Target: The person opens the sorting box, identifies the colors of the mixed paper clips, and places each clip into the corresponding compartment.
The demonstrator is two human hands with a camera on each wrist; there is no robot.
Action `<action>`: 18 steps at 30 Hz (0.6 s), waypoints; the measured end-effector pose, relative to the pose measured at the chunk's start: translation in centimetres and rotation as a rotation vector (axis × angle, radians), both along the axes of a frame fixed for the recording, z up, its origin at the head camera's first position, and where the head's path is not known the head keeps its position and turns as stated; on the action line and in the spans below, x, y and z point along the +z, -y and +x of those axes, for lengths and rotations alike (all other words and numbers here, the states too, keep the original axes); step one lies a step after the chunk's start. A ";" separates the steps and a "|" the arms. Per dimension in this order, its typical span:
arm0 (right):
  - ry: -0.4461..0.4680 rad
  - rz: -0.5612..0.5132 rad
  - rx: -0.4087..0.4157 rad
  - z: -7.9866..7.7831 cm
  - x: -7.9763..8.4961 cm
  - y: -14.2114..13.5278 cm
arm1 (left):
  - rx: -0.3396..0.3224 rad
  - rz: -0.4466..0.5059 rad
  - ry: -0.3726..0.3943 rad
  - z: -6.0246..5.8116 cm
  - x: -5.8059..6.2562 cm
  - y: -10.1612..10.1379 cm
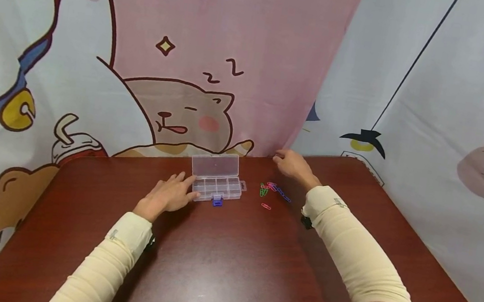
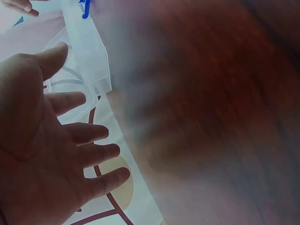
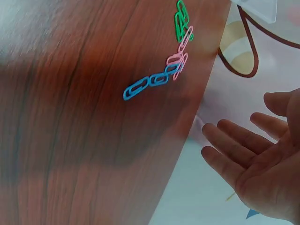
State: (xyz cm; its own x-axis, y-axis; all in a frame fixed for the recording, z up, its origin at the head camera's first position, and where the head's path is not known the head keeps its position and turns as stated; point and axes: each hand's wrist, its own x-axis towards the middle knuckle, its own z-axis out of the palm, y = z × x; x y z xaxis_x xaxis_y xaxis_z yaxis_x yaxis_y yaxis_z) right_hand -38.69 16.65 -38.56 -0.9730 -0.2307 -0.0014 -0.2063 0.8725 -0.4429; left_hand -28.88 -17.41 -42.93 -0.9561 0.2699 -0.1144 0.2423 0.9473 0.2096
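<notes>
A clear plastic compartment box (image 1: 217, 196) stands on the table, its lid (image 1: 215, 167) raised at the back and its blue latch (image 1: 217, 201) hanging at the front. My left hand (image 1: 169, 193) is at the box's left end, fingers spread and relaxed, thumb by the front corner. To the right of the box lie linked paper clips in green (image 3: 181, 22), pink (image 3: 184, 42) and blue (image 3: 136, 88). One pink paper clip (image 1: 266, 206) lies apart, nearer me. Beyond the clips, over the table's back edge, my right hand (image 1: 293, 165) has loosely bent fingers, holding nothing.
The dark red wooden table (image 1: 228, 260) reaches back to a printed cloth (image 1: 220, 32) with cartoon animals. A second cloth side (image 1: 448, 96) rises along the right. Light-coloured sleeves cover both forearms.
</notes>
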 end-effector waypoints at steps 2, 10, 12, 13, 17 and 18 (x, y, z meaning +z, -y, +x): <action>0.009 0.009 -0.001 0.0 -0.1 -0.5 | -0.006 0.005 0.003 -0.1 -0.1 0.1; 0.099 0.021 -0.005 0.7 -0.3 -2.0 | 0.005 0.005 0.000 -0.1 -0.3 0.4; 0.133 0.034 0.001 0.8 -0.4 -2.3 | 0.008 0.007 0.009 -0.1 -0.4 0.4; 0.155 0.042 0.004 0.8 -0.5 -2.4 | 0.006 0.005 0.011 -0.1 -0.4 0.4; 0.212 0.093 0.009 0.4 -0.8 -2.9 | 0.004 0.000 0.011 -0.1 -0.3 0.4; 0.242 0.081 0.000 0.2 -0.8 -3.0 | 0.002 -0.002 0.008 -0.1 -0.3 0.4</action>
State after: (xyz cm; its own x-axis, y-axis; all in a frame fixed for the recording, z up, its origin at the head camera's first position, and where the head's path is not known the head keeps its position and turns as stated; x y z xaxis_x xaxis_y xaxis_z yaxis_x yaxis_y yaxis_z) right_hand -38.47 19.68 -39.39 -0.9422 -0.2205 -0.2522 -0.1030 0.9070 -0.4083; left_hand -29.01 -17.77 -43.21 -0.9556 0.2678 -0.1228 0.2387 0.9481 0.2102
